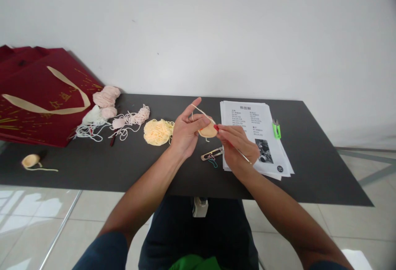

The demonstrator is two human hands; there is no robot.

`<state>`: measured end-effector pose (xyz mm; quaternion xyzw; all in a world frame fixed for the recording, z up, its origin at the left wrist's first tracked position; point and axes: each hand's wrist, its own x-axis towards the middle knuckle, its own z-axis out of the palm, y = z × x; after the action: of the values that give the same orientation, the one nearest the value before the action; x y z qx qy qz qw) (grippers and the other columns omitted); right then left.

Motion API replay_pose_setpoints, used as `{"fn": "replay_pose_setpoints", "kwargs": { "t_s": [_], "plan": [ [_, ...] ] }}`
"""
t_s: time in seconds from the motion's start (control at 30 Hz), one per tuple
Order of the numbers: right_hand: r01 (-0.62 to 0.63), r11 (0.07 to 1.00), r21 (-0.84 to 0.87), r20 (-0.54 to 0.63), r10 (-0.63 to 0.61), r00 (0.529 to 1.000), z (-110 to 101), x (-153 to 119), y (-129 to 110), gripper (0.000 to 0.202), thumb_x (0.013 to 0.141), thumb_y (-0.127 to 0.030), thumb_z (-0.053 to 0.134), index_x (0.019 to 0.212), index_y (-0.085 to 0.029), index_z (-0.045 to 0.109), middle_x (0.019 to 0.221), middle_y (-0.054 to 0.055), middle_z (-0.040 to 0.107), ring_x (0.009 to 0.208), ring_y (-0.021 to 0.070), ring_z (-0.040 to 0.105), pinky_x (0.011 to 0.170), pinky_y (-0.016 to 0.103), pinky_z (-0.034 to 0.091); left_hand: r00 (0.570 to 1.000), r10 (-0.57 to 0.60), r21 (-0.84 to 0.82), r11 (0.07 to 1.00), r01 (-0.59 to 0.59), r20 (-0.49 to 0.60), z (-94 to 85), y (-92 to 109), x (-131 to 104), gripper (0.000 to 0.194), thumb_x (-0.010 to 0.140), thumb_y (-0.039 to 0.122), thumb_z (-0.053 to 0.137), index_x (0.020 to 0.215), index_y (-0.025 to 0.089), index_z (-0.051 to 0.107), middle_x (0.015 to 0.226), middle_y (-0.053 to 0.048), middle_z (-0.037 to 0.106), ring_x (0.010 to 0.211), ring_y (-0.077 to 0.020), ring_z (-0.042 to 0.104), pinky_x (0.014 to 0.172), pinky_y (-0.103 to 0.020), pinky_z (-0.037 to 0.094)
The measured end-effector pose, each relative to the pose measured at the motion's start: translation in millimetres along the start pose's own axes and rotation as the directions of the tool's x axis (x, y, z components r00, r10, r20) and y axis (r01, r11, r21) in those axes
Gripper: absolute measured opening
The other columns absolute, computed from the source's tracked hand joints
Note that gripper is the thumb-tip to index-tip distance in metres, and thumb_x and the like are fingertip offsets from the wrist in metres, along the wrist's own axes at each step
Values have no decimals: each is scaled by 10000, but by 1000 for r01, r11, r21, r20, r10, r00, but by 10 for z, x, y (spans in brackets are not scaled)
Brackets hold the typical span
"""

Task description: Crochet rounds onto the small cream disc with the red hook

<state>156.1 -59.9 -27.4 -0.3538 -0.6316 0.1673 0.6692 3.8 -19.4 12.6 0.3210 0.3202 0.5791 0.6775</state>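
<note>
Between my hands is a small pale-yellow crochet piece (208,131), with a short yarn tail hanging below it. My left hand (187,130) pinches its left edge between thumb and fingers, while the index finger is raised with yarn (202,112) running from it down to the piece. My right hand (236,144) grips a crochet hook (244,156) with a red part near the fingertips; its thin shaft sticks out below the hand. The hook's tip is at the piece's right edge, hidden by fingers. A yellow yarn ball (158,132) lies left of my left hand.
Printed sheets (247,115) lie under my right hand, with green thread snips (276,129) on them. A metal cutter (212,154) and stitch markers (213,162) lie nearby. Leftward are pink yarn (107,96), white yarn (92,117), a red bag (40,92) and a small crocheted cup (31,161).
</note>
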Motion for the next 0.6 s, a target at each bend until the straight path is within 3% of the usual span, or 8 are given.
{"fn": "replay_pose_setpoints", "kwargs": {
  "t_s": [0.07,0.2,0.3,0.6],
  "plan": [
    [-151,975,161,-48,160,986,23,38,30,258,831,-179,821,1010,-365,827,1052,13,848,908,232,793,768,434,673,1000,5,7,1000,-5,10,2,21,-5,874,651,187,911,1454,209,567,768,32,752,698,-119,685,715,-258,531],
    [-397,804,443,1,442,897,32,141,84,99,860,-277,812,951,-309,794,967,-4,835,738,138,757,615,278,622,1000,-5,46,999,4,8,6,37,-15,894,616,142,902,1447,209,579,781,36,750,640,-98,650,659,-244,503],
    [-428,760,490,16,482,876,-3,207,90,119,839,-305,834,913,-279,744,943,-13,815,712,109,732,630,249,618,1000,-4,93,996,4,3,4,30,-18,872,612,134,879,1432,225,598,793,42,747,631,-94,643,643,-242,495],
    [-404,759,511,-23,481,876,-73,275,39,172,787,-260,867,868,-257,715,890,-13,792,681,109,703,603,247,583,998,50,166,985,-54,31,-51,25,9,832,628,129,840,1424,208,611,755,33,735,611,-99,617,597,-239,465]
  ]
}}
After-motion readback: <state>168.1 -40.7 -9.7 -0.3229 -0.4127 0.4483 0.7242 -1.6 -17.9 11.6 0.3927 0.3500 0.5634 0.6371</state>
